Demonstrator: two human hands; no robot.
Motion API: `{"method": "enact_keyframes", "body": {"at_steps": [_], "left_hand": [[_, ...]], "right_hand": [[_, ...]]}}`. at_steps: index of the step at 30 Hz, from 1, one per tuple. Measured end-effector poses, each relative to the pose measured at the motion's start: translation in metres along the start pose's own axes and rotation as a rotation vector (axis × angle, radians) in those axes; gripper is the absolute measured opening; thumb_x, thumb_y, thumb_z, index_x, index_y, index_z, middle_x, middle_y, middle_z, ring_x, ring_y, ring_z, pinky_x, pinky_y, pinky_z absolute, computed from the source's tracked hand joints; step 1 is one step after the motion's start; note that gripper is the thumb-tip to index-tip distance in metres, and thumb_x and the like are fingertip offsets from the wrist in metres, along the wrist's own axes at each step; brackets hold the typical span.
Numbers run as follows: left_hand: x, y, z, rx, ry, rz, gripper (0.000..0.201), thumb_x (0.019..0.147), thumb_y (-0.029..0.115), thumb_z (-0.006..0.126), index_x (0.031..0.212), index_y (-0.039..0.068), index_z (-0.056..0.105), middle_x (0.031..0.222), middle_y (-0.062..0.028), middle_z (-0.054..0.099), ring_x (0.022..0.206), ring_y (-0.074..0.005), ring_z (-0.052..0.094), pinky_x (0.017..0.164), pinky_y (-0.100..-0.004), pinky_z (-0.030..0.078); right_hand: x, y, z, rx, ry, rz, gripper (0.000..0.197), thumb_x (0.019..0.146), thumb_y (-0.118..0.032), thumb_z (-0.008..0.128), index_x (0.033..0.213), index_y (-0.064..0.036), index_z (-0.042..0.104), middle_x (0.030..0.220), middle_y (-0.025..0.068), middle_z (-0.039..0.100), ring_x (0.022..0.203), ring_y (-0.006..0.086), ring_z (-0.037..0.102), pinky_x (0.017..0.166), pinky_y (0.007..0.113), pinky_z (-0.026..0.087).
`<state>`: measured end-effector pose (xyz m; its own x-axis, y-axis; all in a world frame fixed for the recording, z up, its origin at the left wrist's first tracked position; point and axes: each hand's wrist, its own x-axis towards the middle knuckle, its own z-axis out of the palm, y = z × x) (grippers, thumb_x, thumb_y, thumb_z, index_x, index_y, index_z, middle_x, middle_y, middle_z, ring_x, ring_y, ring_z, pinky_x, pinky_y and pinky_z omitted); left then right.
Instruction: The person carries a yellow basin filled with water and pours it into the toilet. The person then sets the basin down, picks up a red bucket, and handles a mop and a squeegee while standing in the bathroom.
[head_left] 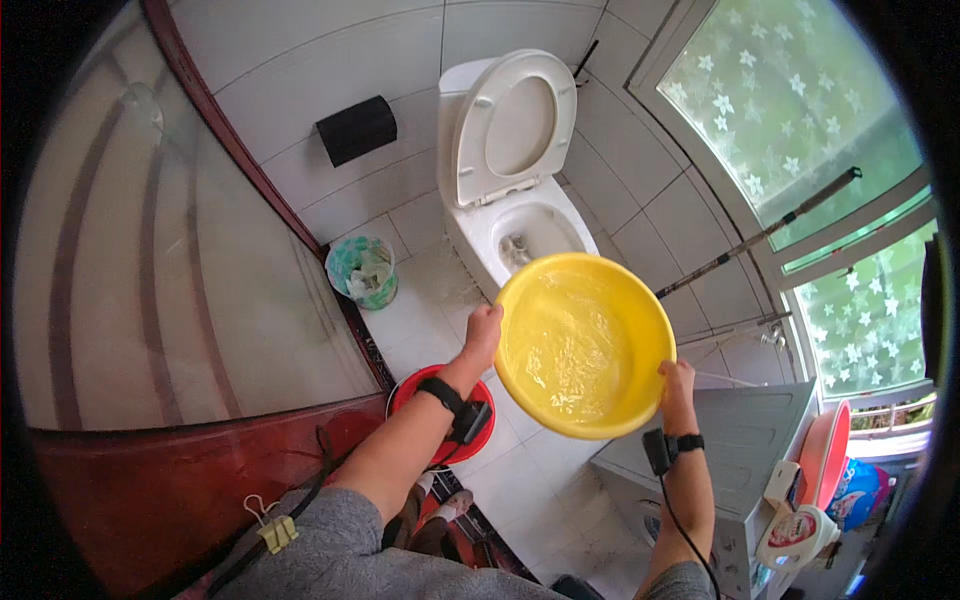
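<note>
Head view: left hand (484, 336) grips the basin (645, 340) at nine o'clock, right hand (677, 385) at four. Such spacing likely balances the water (565, 360).

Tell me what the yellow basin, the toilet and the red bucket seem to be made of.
Yellow basin: seems plastic, smooth and slightly glossy, with even colour and a rounded, moulded-looking rim. Toilet bowl: looks like white glazed ceramic, smooth with a soft shine; the raised seat may be plastic, but that's unclear. Red bucket: probably smooth plastic, going by its bright, uniform colour.
</note>
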<state>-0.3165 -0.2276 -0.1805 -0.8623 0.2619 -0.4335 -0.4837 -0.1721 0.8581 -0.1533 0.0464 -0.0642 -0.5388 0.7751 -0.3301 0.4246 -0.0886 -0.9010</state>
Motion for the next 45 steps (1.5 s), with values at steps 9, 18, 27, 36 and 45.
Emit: {"method": "enact_keyframes", "body": {"at_steps": [9, 18, 27, 36, 45], "left_hand": [[-0.087, -0.091, 0.013, 0.168, 0.014, -0.095, 0.034, 0.08, 0.029, 0.049, 0.071, -0.003, 0.049, 0.063, -0.0117, 0.053, 0.059, -0.0198, 0.05, 0.056, -0.0335, 0.041], [-0.152, -0.105, 0.021, 0.41, -0.148, -0.146, 0.03, 0.082, 0.026, 0.049, 0.073, -0.003, 0.05, 0.063, -0.0051, 0.05, 0.059, -0.0132, 0.048, 0.054, -0.0297, 0.04], [-0.181, -0.115, 0.002, 0.519, -0.135, -0.101, 0.029, 0.081, 0.025, 0.05, 0.07, -0.002, 0.049, 0.059, -0.0047, 0.048, 0.055, -0.0134, 0.046, 0.052, -0.0299, 0.039], [-0.184, -0.095, -0.03, 0.538, -0.068, -0.043, 0.025, 0.066, 0.018, 0.061, 0.072, -0.004, 0.049, 0.065, -0.0161, 0.053, 0.059, -0.0243, 0.053, 0.055, -0.0359, 0.041], [-0.134, -0.036, -0.056, 0.449, -0.028, -0.1, 0.023, 0.069, 0.017, 0.059, 0.078, -0.004, 0.056, 0.068, -0.0128, 0.059, 0.061, -0.0206, 0.057, 0.056, -0.0325, 0.045]], "right_hand": [[-0.09, 0.113, -0.082, 0.091, 0.164, 0.163, 0.01, 0.063, 0.005, 0.05, 0.074, 0.0054, 0.049, 0.07, 0.0099, 0.054, 0.057, 0.0181, 0.052, 0.051, 0.03, 0.041], [-0.18, 0.163, -0.134, 0.105, 0.306, 0.231, 0.011, 0.063, 0.005, 0.047, 0.074, 0.0027, 0.047, 0.071, 0.0092, 0.054, 0.058, 0.0193, 0.052, 0.056, 0.029, 0.043], [-0.222, 0.205, -0.15, 0.147, 0.273, 0.243, 0.016, 0.063, 0.001, 0.048, 0.079, 0.0037, 0.05, 0.075, 0.0083, 0.055, 0.061, 0.0177, 0.053, 0.057, 0.028, 0.043], [-0.244, 0.149, -0.104, -0.158, 0.048, -0.053, 0.018, 0.064, 0.002, 0.047, 0.082, 0.0035, 0.049, 0.077, 0.01, 0.054, 0.066, 0.0206, 0.053, 0.063, 0.028, 0.043], [-0.181, 0.077, -0.053, 0.225, -0.143, 0.315, 0.024, 0.066, 0.002, 0.045, 0.089, 0.0071, 0.051, 0.083, 0.0123, 0.056, 0.07, 0.0206, 0.054, 0.06, 0.029, 0.044]]}}
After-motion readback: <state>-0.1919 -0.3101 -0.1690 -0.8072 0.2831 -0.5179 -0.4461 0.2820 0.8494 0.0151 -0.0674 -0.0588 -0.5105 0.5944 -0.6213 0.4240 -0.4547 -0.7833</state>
